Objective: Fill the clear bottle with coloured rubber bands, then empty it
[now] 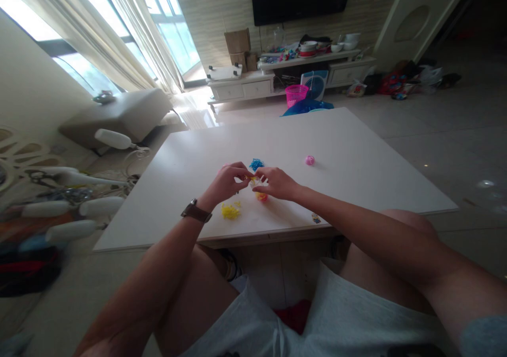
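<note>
Both of my hands meet above the white table, fingertips pinched close together. Between them shows a small yellow piece, too small to make out its kind. My left hand, with a watch on its wrist, grips it from one side, and my right hand holds it from the other. Just under the right fingers sits a small orange and pink bundle, partly hidden. A heap of small yellow pieces lies near the left wrist. Beyond the fingers is a heap of small blue pieces.
A pink ball-like bundle rests on the white table to the right. Near the front edge is a small cartoon figure. A white lamp stand is close by the left edge. A pink basket stands past the far edge.
</note>
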Demonstrator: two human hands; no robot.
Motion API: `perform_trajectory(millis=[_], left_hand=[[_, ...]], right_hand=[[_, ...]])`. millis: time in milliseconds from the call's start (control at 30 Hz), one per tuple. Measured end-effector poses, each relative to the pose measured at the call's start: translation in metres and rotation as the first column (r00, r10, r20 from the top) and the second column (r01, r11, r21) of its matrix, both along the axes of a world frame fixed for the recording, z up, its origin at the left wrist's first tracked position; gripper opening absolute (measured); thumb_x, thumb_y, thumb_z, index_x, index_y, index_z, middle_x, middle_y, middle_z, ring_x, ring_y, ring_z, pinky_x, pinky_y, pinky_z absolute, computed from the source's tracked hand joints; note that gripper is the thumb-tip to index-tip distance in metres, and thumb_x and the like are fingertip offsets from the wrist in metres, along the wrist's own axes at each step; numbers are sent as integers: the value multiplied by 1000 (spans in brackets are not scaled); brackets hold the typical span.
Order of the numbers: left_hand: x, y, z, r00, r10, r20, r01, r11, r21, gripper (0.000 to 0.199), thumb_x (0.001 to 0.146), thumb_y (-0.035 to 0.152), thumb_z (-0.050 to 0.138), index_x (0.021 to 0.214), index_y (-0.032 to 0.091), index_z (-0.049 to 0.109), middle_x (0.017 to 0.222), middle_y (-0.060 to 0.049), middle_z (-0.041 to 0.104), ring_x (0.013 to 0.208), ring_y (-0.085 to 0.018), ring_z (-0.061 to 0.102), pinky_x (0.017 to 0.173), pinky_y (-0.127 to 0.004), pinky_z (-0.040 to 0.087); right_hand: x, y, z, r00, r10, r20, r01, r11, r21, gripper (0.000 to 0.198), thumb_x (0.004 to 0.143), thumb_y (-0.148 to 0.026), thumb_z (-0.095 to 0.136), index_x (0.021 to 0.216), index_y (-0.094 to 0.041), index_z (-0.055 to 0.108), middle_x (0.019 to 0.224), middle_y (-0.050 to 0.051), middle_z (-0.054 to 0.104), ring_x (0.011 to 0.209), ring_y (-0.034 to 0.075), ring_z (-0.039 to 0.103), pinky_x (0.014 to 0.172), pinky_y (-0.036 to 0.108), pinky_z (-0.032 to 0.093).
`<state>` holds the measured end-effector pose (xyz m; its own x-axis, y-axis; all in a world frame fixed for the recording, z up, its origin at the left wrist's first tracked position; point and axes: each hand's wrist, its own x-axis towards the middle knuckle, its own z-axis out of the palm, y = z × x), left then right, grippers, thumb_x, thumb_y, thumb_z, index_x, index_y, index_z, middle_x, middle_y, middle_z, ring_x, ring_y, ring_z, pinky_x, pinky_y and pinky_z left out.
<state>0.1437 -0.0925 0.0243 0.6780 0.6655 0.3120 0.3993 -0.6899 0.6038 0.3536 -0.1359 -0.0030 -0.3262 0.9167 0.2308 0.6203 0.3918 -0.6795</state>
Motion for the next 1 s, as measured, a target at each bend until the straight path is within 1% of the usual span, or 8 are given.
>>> perform_trajectory(millis=[167,367,467,700,900,1000], left_hand=[[-2,-1,4,999,-17,-49,22,995,92,21,87,21,63,98,23,81,94,-4,70,78,-13,64,82,-27,52],[-4,-1,7,992,-78,-96,95,978,186,22,94,24,60,101,24,81,99,-7,72,87,-17,66,84,-29,51],[-3,-1,6,985,-108,-131,138,960,243,23,96,26,58,102,26,81,99,-7,72,90,-18,65,84,-30,51],[4,-5,10,961,-183,-206,245,910,334,28,101,23,52,106,26,79,100,-7,73,92,-19,62,83,-31,50],[4,-4,9,962,-206,-178,263,871,414,26,101,22,52,103,23,78,100,-7,76,89,-18,64,80,-31,52],[4,-5,9,965,-191,-180,252,867,430,25,101,22,52,105,22,77,100,-7,77,89,-18,64,79,-31,53]], right_hand=[[-1,-1,1,1000,-13,3,13,1000,-8,26,79,-30,81,96,-18,66,91,3,70,81,16,66,70,27,47],[-1,-1,1,1000,-13,5,13,1000,-1,27,79,-29,81,98,-18,67,93,3,71,81,16,66,72,27,47],[0,0,-1,1000,-7,0,7,1000,4,26,79,-29,81,98,-18,67,93,3,71,81,16,66,71,27,47],[0,2,-2,1000,13,13,-13,1000,25,27,79,-31,81,97,-17,66,93,3,71,81,16,67,72,27,47],[0,1,-1,999,7,33,-8,1000,21,26,80,-30,81,96,-17,66,91,3,70,81,16,67,73,28,47],[-1,0,0,1000,4,27,-4,1000,9,26,80,-30,81,96,-17,66,91,3,70,81,16,67,73,28,47]])
